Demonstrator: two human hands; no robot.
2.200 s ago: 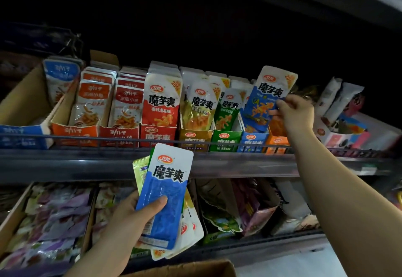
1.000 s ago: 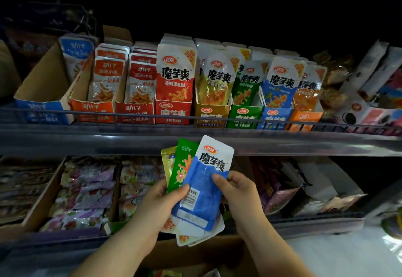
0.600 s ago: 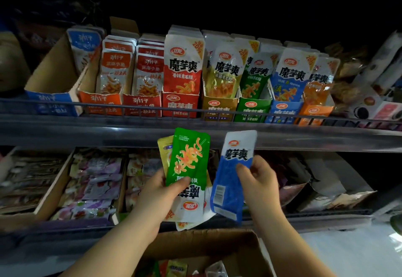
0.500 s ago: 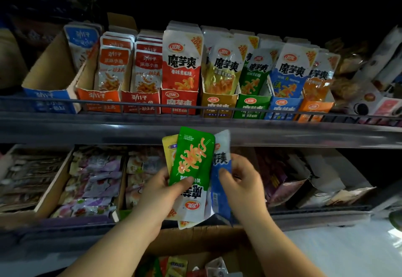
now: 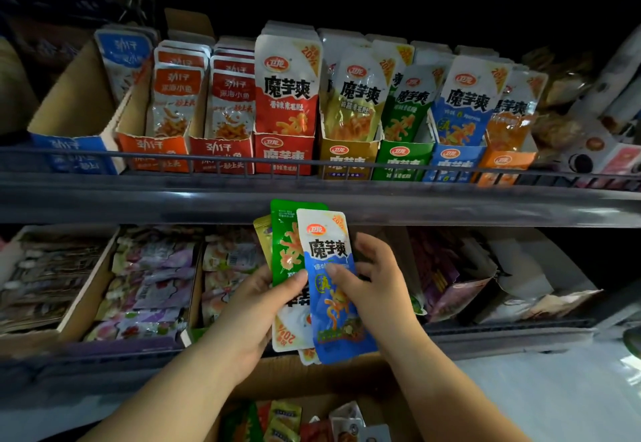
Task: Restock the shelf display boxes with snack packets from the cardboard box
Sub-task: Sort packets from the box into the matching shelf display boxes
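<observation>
Currently | my left hand (image 5: 255, 306) grips fanned packets (image 5: 286, 247) for sorting | my right hand (image 5: 376, 289) pinches blue packet (image 5: 341, 330), label outward | matching blue display box (image 5: 451, 164): 1 o'clock

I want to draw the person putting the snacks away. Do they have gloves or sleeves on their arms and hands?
No gloves. The left hand and the right hand are both bare. The left forearm and the right forearm are bare too, and no sleeve comes into the picture. No watch, bracelet or ring shows.
</observation>
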